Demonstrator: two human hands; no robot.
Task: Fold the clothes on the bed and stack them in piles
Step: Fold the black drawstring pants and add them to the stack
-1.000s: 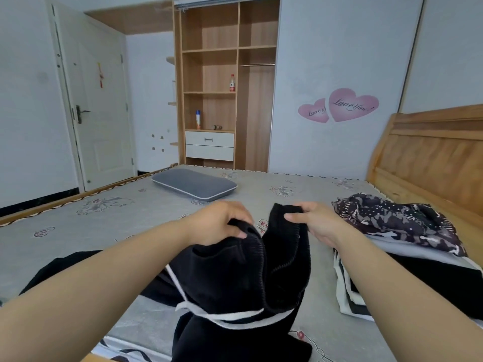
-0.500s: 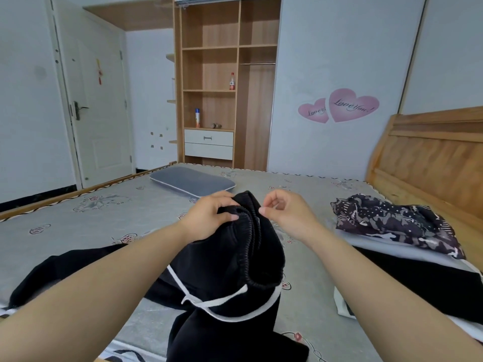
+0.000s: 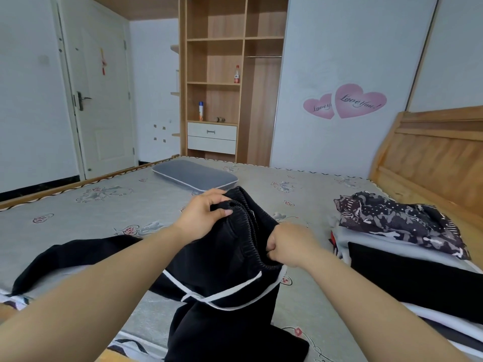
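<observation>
Above the bed [image 3: 104, 205], left hand [image 3: 201, 218] and right hand [image 3: 290, 244] each pinch the trousers' [image 3: 222, 270] waistband, likely to align it for folding.

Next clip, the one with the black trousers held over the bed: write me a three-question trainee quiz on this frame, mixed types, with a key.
1. True or false: both hands grip the waistband of the black trousers.
2. Which garment tops the pile near the headboard? A) plain white B) dark patterned C) red
3. Fill in: the grey pillow lies on the ____.

Key:
1. True: left hand and right hand both hold it.
2. B, the patterned garment.
3. Bed.
</observation>
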